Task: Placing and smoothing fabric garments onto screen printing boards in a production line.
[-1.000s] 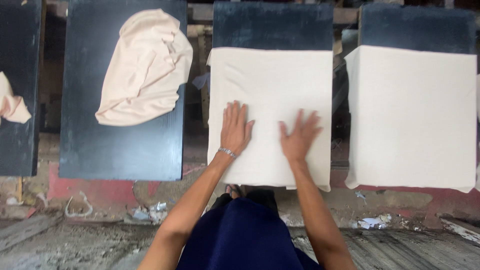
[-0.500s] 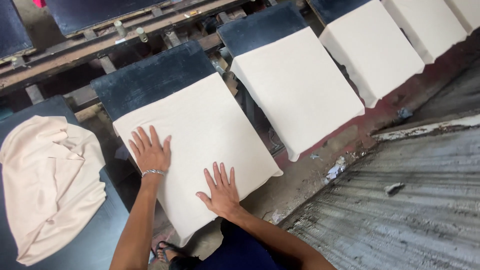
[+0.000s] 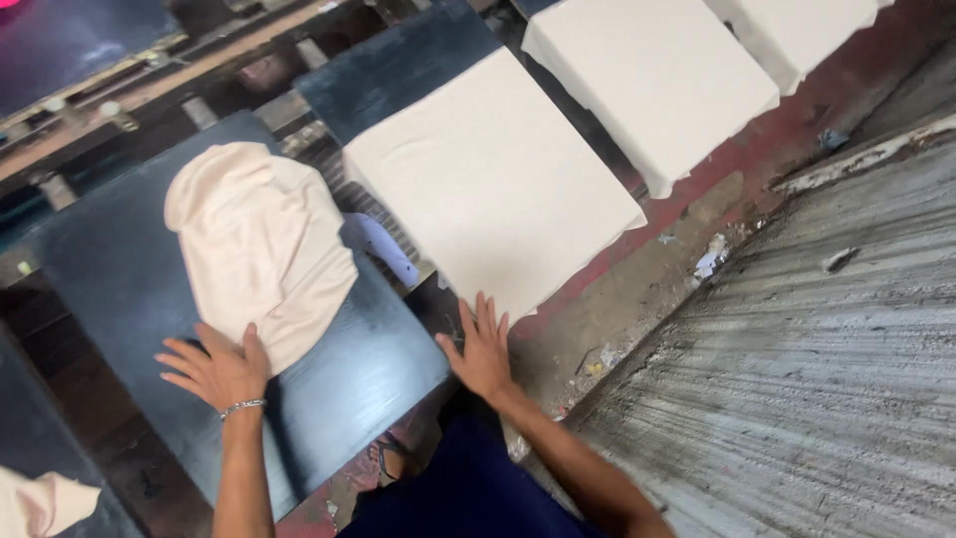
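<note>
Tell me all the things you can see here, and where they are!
Dark boards: at least three, blue-black, in a row across the middle.
Crumpled cloth: one, pale peach, bunched on the near board.
Flat cloths: three, cream, spread on the boards to the right.
Cloth corner: one, peach, bottom-left edge.
Floor: grey, ridged, at right, with a reddish strip and bits of litter.
Bracelet: one, silvery, on the left wrist.
Left hand: flat on the near board, touching the crumpled cloth's edge.
Right hand: flat, fingers spread, at the near board's right corner.
</note>
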